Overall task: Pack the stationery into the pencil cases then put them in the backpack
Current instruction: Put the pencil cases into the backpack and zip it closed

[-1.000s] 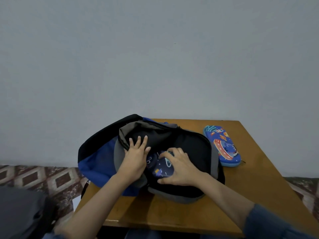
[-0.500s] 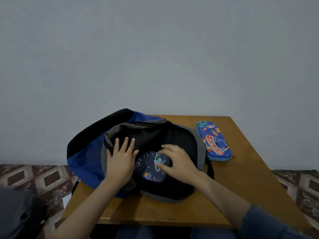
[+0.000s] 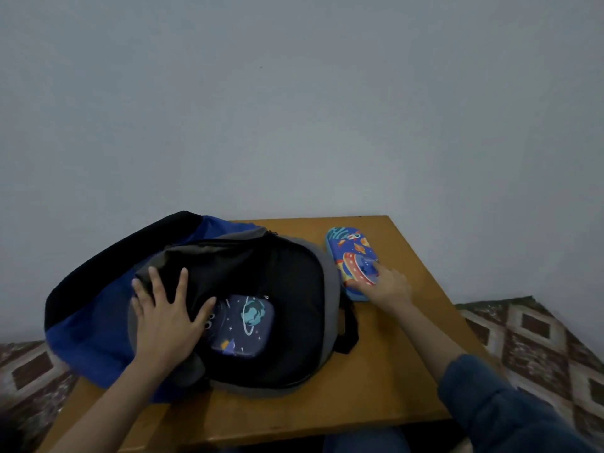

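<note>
Two pencil cases [image 3: 243, 325] [image 3: 354, 256], one backpack [image 3: 85, 322]

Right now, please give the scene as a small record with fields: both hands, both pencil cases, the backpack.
backpack: open, lying on the table
dark pencil case: inside the backpack
blue pencil case: on the table, right of the backpack
left hand: fingers spread, pressing on the backpack
right hand: touching the blue pencil case
not yet packed: blue pencil case

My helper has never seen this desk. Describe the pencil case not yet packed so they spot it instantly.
On the wooden table lies an open blue-and-black backpack. Right of it lies the bright blue pencil case, touched by the right hand. Its neighbour, the dark navy case, sits inside the backpack.
</note>
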### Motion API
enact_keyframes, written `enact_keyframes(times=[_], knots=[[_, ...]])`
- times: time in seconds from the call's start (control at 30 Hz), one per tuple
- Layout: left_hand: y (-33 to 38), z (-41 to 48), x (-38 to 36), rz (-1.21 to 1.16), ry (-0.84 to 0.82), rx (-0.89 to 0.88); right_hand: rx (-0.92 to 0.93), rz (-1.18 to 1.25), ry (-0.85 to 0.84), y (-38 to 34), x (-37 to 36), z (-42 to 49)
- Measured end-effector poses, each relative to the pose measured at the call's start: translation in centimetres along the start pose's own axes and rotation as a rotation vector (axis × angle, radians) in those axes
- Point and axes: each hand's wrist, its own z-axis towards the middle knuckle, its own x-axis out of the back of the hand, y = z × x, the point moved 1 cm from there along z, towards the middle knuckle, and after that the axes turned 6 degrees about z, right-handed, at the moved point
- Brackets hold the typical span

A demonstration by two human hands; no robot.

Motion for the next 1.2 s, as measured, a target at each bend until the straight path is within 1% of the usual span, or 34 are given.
enact_keyframes(times=[0.23,0.37,0.43,0.5,0.57,0.67,0.73,0.77,0.87,1.07,1.13,1.2], knots=[[0.0,0.3,-0.1,-0.047,-0.039,0.029,0.062,-0.041,0.008,-0.3,-0.4,1.0],[0.1,0.3,-0.3,-0.063,-0.069,0.035,0.093,0.111,0.031,1.3,0.8,1.5],[0.1,0.4,-0.3,-0.059,-0.117,0.028,0.116,0.128,0.028,1.7,0.6,1.6],[-0.4,0.7,-0.3,-0.013,-0.151,0.001,0.117,0.065,0.006,1.3,-0.5,1.8],[-0.5,1.1,-0.3,0.024,-0.166,-0.021,0.064,-0.014,-0.01,0.7,-1.3,2.0],[-0.2,1.2,-0.5,0.06,-0.203,-0.041,0.006,-0.106,-0.008,0.4,-1.2,2.4],[0.0,1.5,-0.6,0.112,-0.239,-0.06,0.002,-0.125,-0.012,0.7,-0.9,2.7],[0.1,1.6,-0.5,0.142,-0.252,-0.067,0.009,-0.096,-0.006,0.8,-0.6,2.8],[0.3,2.6,-0.4,0.209,-0.287,-0.097,0.031,0.094,0.043,1.1,0.4,2.1],[1.5,4.0,-0.3,0.226,-0.309,-0.135,0.18,0.496,0.142,-0.6,4.9,-1.6],[1.8,4.2,-0.2,0.217,-0.311,-0.137,0.269,0.542,0.143,-2.5,7.1,-2.6],[1.8,4.3,-0.1,0.188,-0.304,-0.126,0.373,0.445,0.106,-4.7,9.1,-3.9]])
